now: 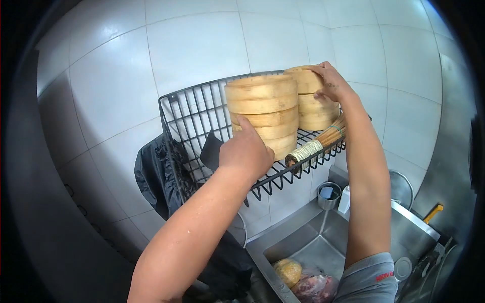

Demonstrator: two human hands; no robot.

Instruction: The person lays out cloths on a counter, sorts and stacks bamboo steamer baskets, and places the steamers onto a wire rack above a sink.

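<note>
Two stacks of round bamboo steamers stand side by side in a black wire rack on the wall. My left hand (246,154) is against the lower left side of the nearer stack (262,103), its index finger pointing up along the bamboo and its other fingers partly hidden. At the back right, my right hand (333,85) holds the upper part of the second stack (314,113), fingers over the top and thumb on the side. Just below it, a bundled bamboo brush (308,151) with a wrapped handle lies at the rack's front edge.
The wire rack (202,113) has a raised front rail. Black cloth (151,169) hangs at its left end. Below is a steel sink (323,230) with raw meat (316,288) and a yellowish wrapped lump (288,272). A metal cup (329,197) sits on the sink's back ledge.
</note>
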